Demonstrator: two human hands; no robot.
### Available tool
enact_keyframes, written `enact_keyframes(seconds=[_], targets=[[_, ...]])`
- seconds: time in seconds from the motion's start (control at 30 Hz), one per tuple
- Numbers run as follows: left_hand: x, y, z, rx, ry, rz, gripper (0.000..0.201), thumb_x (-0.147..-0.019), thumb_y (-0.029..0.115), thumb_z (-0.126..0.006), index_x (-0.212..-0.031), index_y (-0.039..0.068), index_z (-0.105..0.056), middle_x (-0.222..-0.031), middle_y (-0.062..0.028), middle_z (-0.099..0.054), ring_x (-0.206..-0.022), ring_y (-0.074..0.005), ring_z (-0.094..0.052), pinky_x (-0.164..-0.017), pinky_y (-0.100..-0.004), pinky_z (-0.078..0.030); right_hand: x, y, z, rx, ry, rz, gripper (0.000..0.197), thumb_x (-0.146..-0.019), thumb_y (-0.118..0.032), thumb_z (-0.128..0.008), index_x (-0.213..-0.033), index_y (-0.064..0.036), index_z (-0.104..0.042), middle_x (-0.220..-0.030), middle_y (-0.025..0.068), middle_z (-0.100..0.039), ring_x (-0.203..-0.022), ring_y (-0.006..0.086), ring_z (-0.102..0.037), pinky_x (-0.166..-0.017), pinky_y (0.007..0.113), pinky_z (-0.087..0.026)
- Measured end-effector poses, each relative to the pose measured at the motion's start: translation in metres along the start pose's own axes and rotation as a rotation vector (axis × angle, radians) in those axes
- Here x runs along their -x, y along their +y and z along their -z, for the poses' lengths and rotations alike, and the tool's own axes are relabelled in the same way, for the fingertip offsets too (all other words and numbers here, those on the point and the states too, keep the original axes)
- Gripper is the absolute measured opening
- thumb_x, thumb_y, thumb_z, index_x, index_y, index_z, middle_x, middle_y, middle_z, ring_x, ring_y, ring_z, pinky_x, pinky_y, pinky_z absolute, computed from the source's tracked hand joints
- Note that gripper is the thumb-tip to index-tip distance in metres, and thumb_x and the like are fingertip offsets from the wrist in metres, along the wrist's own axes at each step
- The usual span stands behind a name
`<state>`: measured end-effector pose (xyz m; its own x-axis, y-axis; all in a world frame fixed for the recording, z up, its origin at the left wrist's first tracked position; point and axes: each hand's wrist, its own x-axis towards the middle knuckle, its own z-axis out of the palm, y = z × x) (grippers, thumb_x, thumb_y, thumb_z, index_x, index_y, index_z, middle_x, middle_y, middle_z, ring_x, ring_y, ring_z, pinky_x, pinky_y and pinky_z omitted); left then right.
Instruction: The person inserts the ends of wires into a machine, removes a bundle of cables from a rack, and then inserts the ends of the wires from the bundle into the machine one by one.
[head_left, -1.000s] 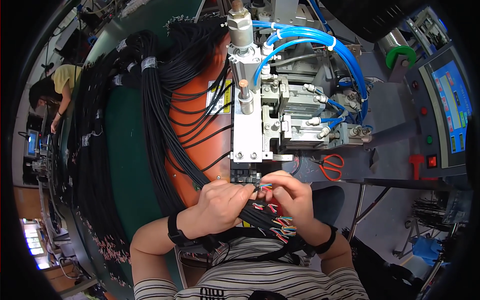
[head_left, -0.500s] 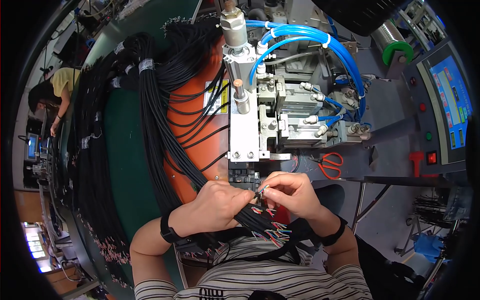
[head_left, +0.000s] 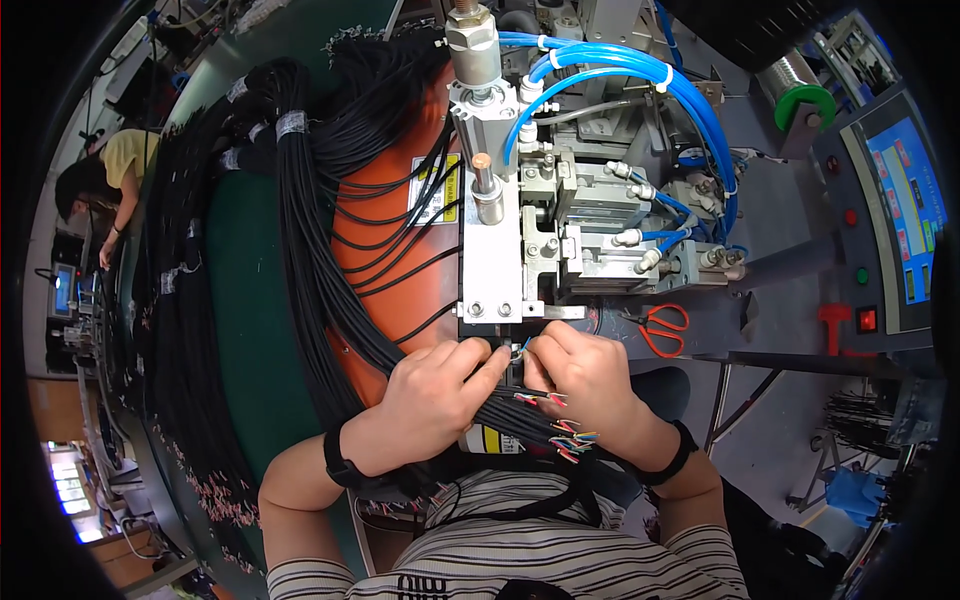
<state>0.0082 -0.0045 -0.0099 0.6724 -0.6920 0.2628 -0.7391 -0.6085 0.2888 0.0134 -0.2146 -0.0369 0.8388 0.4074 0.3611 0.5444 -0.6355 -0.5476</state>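
Note:
At the front of the machine's fixture, my left hand (head_left: 428,395) is closed, its thumb and forefinger pinching the end of a black cable that my fingers mostly cover. Thin coloured wires (head_left: 519,350) fan out of that end, into the bent, pinching fingertips of my right hand (head_left: 582,375). Just below my hands lies a bundle of black cables (head_left: 498,420), its stripped ends showing red, white and blue wires. Directly above my fingertips stands the press machine's silver block (head_left: 490,265). Several black cables run into its left side.
Beside the machine, red-handled scissors (head_left: 665,330) lie on the grey surface. Blue air hoses (head_left: 700,110) arch over the cylinders. A touch screen panel (head_left: 900,200) stands at right. Thick cable bundles (head_left: 300,200) cover the orange plate and green table (head_left: 240,290). Another person (head_left: 120,180) works far left.
Both hands have moved up and forward to the fixture, bringing the cable end with its coloured wires. My right hand has turned, knuckles now upward. The view has shifted slightly.

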Motion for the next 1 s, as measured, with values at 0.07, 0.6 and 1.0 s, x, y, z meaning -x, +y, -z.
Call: enact_keyframes(seconds=[0.07, 0.6, 1.0], targets=[[0.001, -0.003, -0.001, 0.029, 0.003, -0.008, 0.054, -0.067, 0.014, -0.069, -0.119, -0.001, -0.062, -0.094, -0.0086, -0.059, -0.074, -0.0229, -0.06, -0.061, -0.035, -0.048, 0.002, 0.002, -0.006, -0.041, 0.02, -0.013, 0.008, -0.076, -0.002, -0.069, -0.08, -0.0026, -0.062, -0.076, 0.0087, -0.06, -0.056, 0.0265, -0.06, -0.05, 0.035, -0.048], [-0.016, 0.007, 0.008, -0.153, -0.163, -0.07, 0.046, -0.075, 0.01, -0.058, -0.119, -0.004, -0.062, -0.084, -0.006, -0.05, -0.069, -0.0186, -0.053, -0.057, -0.0295, -0.046, -0.001, -0.004, 0.002, 0.055, -0.118, -0.053, 0.009, -0.079, -0.004, -0.071, -0.085, -0.0023, -0.064, -0.079, 0.0082, -0.062, -0.057, 0.0278, -0.062, -0.05, 0.037, -0.049], [-0.008, -0.004, 0.017, 0.013, -0.146, 0.03, 0.036, -0.073, 0.007, -0.062, -0.107, -0.004, -0.064, -0.084, -0.008, -0.053, -0.076, -0.0231, -0.057, -0.067, -0.0345, -0.049, 0.006, 0.01, -0.016, -0.313, 0.01, -0.215, 0.01, -0.078, -0.003, -0.073, -0.085, -0.0019, -0.065, -0.066, 0.0072, -0.06, -0.053, 0.0182, -0.062, -0.047, 0.028, -0.046]])
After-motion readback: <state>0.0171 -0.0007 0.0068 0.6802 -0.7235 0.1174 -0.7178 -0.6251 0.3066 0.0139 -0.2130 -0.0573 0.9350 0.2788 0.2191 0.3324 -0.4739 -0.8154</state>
